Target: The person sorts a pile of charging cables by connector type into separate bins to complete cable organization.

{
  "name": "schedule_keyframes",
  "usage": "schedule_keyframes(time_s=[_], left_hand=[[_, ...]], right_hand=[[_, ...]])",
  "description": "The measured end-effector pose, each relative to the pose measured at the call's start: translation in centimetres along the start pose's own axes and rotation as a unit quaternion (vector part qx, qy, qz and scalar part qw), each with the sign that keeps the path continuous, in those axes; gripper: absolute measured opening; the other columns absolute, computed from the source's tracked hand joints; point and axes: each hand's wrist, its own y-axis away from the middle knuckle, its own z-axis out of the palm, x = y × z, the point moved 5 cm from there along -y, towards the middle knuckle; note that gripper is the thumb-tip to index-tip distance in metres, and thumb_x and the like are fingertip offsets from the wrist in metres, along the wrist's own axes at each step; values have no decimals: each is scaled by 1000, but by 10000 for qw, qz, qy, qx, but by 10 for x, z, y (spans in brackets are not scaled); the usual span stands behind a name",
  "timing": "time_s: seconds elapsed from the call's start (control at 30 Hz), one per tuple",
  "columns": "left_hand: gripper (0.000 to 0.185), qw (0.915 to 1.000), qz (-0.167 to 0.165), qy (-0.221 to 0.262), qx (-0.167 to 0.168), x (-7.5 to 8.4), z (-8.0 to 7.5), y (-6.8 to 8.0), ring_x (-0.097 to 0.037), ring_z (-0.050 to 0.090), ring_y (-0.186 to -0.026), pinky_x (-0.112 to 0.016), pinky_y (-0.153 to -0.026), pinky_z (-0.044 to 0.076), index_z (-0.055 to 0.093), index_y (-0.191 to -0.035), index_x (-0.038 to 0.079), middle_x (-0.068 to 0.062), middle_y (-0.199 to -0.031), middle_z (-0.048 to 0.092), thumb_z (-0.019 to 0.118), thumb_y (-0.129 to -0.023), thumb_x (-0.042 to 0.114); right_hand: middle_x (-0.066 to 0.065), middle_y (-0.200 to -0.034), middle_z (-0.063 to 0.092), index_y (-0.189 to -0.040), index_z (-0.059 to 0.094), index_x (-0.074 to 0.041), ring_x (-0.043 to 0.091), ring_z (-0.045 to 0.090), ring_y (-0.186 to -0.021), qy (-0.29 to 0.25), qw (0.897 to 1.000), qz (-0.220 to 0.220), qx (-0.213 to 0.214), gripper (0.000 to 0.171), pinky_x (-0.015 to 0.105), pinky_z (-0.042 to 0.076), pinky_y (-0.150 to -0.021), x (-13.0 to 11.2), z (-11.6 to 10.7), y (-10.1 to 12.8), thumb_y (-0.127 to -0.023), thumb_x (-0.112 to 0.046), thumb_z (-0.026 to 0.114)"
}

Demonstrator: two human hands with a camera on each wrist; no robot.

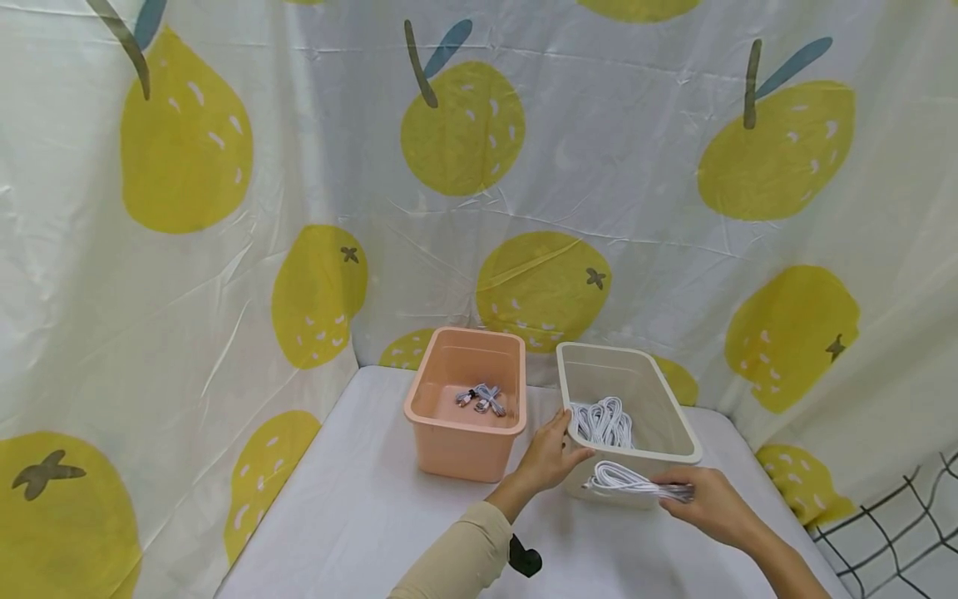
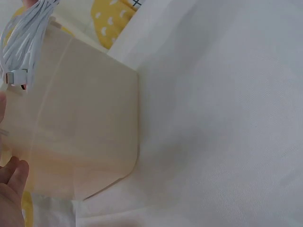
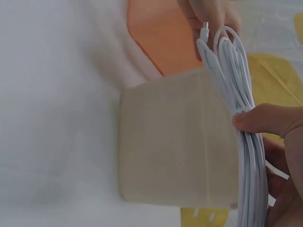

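Observation:
A beige bin (image 1: 684, 433) stands on the white table with several coiled white cables (image 1: 602, 420) inside. My left hand (image 1: 569, 433) holds its near left corner, fingers at the rim and thumb on the outer wall. In front of the bin my right hand (image 1: 674, 491) pinches a coiled white cable bundle (image 1: 629, 480), which lies level and points left. In the right wrist view the thumb (image 3: 265, 120) presses the cable bundle (image 3: 232, 90) above the bin's wall (image 3: 175, 142). In the left wrist view my fingertips (image 2: 12, 184) lie beside the bin's wall (image 2: 80, 127).
A pink bin (image 1: 449, 449) stands just left of the beige one and holds one small cable bundle (image 1: 482, 399). A fruit-print curtain (image 1: 479, 208) closes off the back and both sides. The table (image 1: 352, 507) is bare at the front left. A wire grid (image 1: 898, 532) shows at the far right.

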Motion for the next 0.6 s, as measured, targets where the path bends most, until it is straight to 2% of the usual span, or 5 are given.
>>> schedule_keyframes(time_s=[0.23,0.43,0.6], left_hand=[[82,9999,-58,143,-26,-1,1,0,-33,39,-145,-34,-108,43,37,-157,-4,-25,-159,37,77,-96,33],[82,9999,-65,143,-18,-2,1,0,-34,39,-145,-34,-109,42,38,-156,-6,-26,-158,38,78,-95,33],[83,9997,-122,218,-63,-3,2,0,-33,39,-146,-28,-101,48,37,-157,-4,-22,-160,37,76,-96,37]], right_hand=[[1,-97,75,-99,82,-12,1,58,-82,-102,9995,217,-193,24,26,53,-63,-3,-19,-8,-77,-7,88],[-1,-94,74,-99,81,-10,1,59,-77,-92,9997,205,-32,24,26,52,-61,-1,-33,-17,-77,-4,88],[-2,-91,74,-98,81,-9,-1,59,-76,219,9995,130,207,25,24,51,-62,3,-42,-26,-75,-4,90]])
